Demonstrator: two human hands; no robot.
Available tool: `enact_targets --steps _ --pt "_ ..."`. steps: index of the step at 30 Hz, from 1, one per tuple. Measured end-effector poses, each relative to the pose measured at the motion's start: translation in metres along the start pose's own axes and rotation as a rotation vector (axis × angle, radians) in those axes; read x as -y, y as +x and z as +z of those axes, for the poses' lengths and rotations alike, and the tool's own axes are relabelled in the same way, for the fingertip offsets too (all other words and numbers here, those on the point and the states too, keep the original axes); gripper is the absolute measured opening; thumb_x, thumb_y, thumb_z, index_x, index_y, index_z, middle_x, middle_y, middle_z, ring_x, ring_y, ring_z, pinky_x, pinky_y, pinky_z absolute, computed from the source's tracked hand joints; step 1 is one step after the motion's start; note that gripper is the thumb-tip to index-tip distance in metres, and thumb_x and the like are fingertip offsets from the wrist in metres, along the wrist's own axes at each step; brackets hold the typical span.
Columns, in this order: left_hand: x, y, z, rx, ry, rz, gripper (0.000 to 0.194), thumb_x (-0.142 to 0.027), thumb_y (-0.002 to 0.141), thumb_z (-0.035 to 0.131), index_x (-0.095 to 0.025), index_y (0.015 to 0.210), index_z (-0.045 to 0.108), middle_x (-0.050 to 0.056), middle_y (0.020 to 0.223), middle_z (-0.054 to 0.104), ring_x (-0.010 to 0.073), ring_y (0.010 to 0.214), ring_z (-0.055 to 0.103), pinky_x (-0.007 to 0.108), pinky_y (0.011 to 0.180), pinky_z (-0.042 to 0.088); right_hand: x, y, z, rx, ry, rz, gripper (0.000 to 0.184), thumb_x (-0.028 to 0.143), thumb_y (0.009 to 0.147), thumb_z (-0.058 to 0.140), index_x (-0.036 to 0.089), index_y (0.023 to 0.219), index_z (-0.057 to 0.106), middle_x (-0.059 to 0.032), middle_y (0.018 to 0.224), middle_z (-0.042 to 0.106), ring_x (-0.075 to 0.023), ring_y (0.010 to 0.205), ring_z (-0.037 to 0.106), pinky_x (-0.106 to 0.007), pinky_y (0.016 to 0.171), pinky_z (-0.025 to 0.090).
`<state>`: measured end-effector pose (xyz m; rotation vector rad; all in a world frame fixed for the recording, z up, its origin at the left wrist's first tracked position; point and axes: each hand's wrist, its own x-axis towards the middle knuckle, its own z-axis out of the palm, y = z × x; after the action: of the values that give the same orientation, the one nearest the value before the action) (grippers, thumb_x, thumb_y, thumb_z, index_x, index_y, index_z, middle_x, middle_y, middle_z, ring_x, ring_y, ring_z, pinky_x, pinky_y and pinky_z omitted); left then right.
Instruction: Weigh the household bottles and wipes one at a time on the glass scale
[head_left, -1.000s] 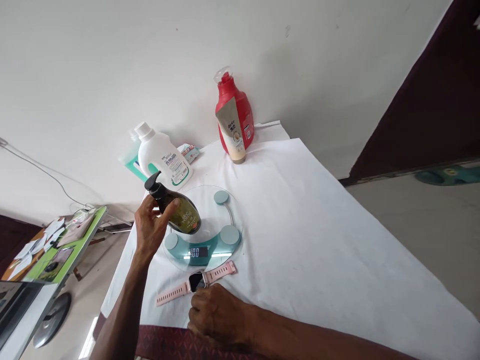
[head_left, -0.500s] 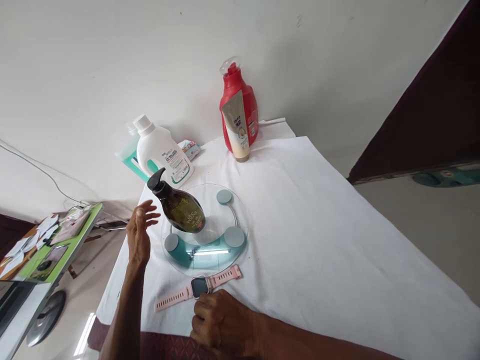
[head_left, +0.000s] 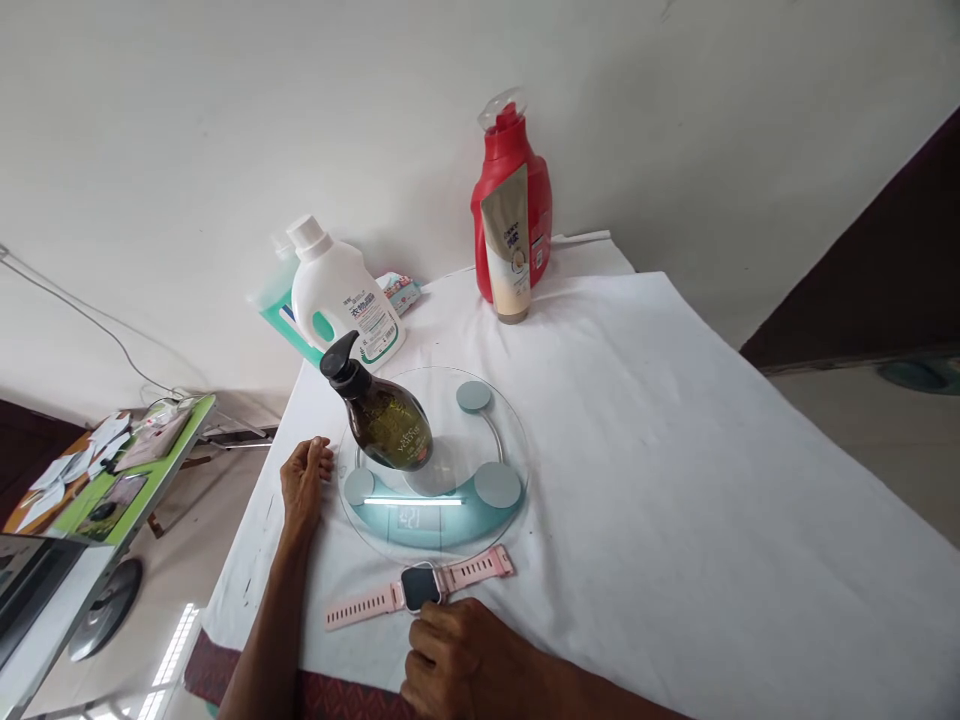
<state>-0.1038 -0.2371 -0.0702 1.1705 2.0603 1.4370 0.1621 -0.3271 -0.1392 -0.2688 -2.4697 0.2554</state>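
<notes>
A dark pump bottle [head_left: 390,425] with a black pump head stands on a round glass scale [head_left: 442,525], whose display shows digits I cannot read. My left hand [head_left: 304,485] rests on the cloth just left of the scale, its fingers curled and no object visible in them. In front of the scale lies a pink-strapped smartwatch [head_left: 418,587], stretched out with its dark face up. My right hand [head_left: 457,655] is closed at the watch's lower edge; its knuckles are close to the face, and whether they touch is unclear.
Toward the wall stand a white detergent bottle [head_left: 341,290], a green-and-clear pouch [head_left: 277,300], a small packet [head_left: 400,292], a red jug [head_left: 487,210] and a beige tube [head_left: 510,255]. White cloth [head_left: 660,480] covers the table. A green-topped desk [head_left: 161,465] is at left.
My left hand has lowered to the cloth beside the scale, its spread fingers now curled in. Digits now show on the scale. The whole view has shifted slightly; my right hand stays by the watch.
</notes>
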Motion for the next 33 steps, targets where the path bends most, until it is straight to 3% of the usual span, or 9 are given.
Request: enact_targets --steps 8,11,15,17,19,22,27,30,33 --pt "0.000 -0.001 0.000 0.010 0.017 -0.007 0.063 -0.072 0.082 0.068 -0.011 0.095 0.074 0.004 0.078 0.065 0.0130 0.064 0.056 0.026 0.058 0.044 0.001 0.000 0.006 -0.025 0.006 0.028 0.034 0.028 0.094 0.066 0.020 0.066 0.049 0.0001 0.060 0.049 -0.0145 0.057 0.039 -0.033 0.048 0.010" --pt "-0.007 -0.005 0.000 -0.006 -0.052 0.005 0.066 -0.075 0.086 0.061 -0.012 0.105 0.071 0.008 0.090 0.067 0.0153 0.070 0.062 0.027 0.058 0.048 0.000 0.001 0.009 -0.026 0.007 0.012 0.032 0.029 0.093 0.066 0.020 0.066 0.051 0.0000 0.059 0.050 -0.0148 0.057 0.040 -0.032 0.047 0.010" --pt "-0.040 -0.021 0.000 -0.050 -0.019 0.290 0.070 -0.071 0.086 0.065 -0.019 0.133 0.061 0.013 0.124 0.066 0.0240 0.099 0.070 0.036 0.080 0.058 -0.001 -0.001 0.013 -0.053 0.008 0.007 0.032 0.028 0.089 0.069 0.020 0.064 0.052 0.0001 0.059 0.052 -0.0149 0.055 0.040 -0.033 0.047 0.008" --pt "-0.064 -0.032 0.006 0.022 0.016 0.459 0.078 -0.068 0.082 0.072 -0.023 0.143 0.054 0.015 0.139 0.062 0.0289 0.117 0.067 0.042 0.098 0.055 -0.001 -0.002 0.013 -0.048 0.011 0.002 0.028 0.026 0.087 0.071 0.020 0.065 0.055 0.0000 0.061 0.054 -0.0154 0.056 0.040 -0.033 0.047 0.010" --pt "-0.086 -0.043 0.018 0.139 0.051 0.524 0.088 -0.063 0.075 0.082 -0.025 0.147 0.049 0.016 0.147 0.057 0.0324 0.129 0.062 0.046 0.108 0.051 -0.002 -0.003 0.012 -0.037 0.010 0.000 0.025 0.023 0.087 0.071 0.020 0.066 0.057 -0.0002 0.062 0.055 -0.0160 0.057 0.041 -0.032 0.048 0.012" --pt "-0.102 -0.056 0.042 0.226 0.115 0.414 0.081 -0.051 0.070 0.090 -0.024 0.138 0.054 0.014 0.134 0.066 0.0310 0.117 0.068 0.044 0.097 0.057 -0.003 -0.004 0.011 0.012 0.012 -0.014 0.025 0.022 0.090 0.069 0.020 0.068 0.057 -0.0009 0.064 0.057 -0.0165 0.060 0.044 -0.031 0.048 0.015" --pt "-0.095 -0.062 0.063 0.120 0.151 0.268 0.056 -0.046 0.070 0.090 -0.021 0.113 0.065 0.009 0.105 0.077 0.0272 0.093 0.072 0.041 0.080 0.060 -0.006 -0.005 0.013 0.057 0.005 -0.049 0.027 0.023 0.093 0.066 0.019 0.069 0.054 -0.0012 0.066 0.057 -0.0163 0.062 0.050 -0.029 0.048 0.019" --pt "-0.093 -0.051 0.048 0.035 0.033 0.232 0.057 -0.047 0.066 0.091 -0.019 0.110 0.068 0.011 0.106 0.078 0.0291 0.093 0.074 0.043 0.082 0.062 -0.006 -0.006 0.017 0.025 -0.007 -0.049 0.028 0.027 0.092 0.067 0.020 0.068 0.054 -0.0011 0.064 0.056 -0.0164 0.060 0.050 -0.029 0.048 0.016" --pt "-0.096 -0.024 0.017 -0.121 0.041 0.252 0.053 -0.049 0.066 0.089 -0.017 0.104 0.070 0.013 0.106 0.078 0.0318 0.095 0.075 0.047 0.085 0.061 -0.005 -0.005 0.020 -0.018 -0.019 -0.044 0.031 0.027 0.092 0.066 0.020 0.066 0.053 -0.0008 0.060 0.054 -0.0154 0.057 0.045 -0.030 0.048 0.013"
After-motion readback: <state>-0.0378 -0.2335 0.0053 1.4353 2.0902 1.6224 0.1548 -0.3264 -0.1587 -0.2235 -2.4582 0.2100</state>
